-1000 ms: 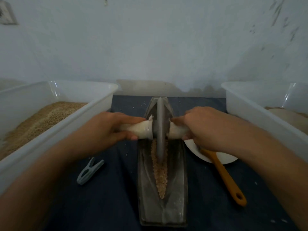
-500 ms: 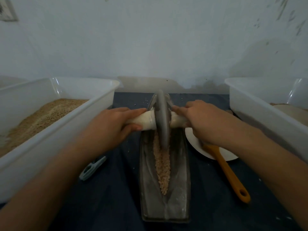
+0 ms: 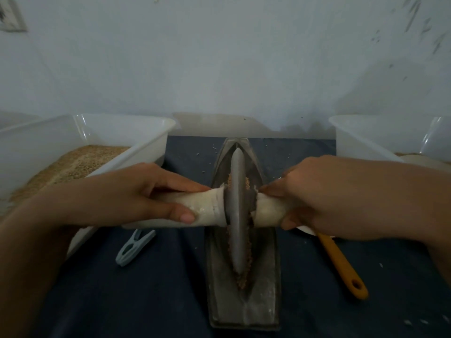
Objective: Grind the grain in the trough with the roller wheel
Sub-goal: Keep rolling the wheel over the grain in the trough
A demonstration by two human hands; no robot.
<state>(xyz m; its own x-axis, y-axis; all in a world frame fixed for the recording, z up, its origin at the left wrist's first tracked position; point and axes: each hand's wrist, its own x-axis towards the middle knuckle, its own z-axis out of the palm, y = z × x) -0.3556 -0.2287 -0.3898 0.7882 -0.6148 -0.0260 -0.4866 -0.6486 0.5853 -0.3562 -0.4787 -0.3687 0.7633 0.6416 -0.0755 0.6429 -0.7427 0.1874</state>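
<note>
A: Lower centre of frame: trough (image 3: pixel 244 311), grain (image 3: pixel 244 280) in its groove, wheel (image 3: pixel 238 211) standing in it.

B: Grip?

A: Left hand (image 3: pixel 136 193) and right hand (image 3: pixel 324 196) each curled round the white handle (image 3: pixel 207 211). Best pressed evenly, wheel upright.

B: Containers?

A: Left tub (image 3: pixel 136 132), grain heaped. Right tub (image 3: pixel 361 140), contents unclear.

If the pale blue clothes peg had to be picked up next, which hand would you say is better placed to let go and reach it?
Left, probably. The clothes peg lies just below the left hand on that side of the trough; the right hand would have to cross the roller wheel.
</note>
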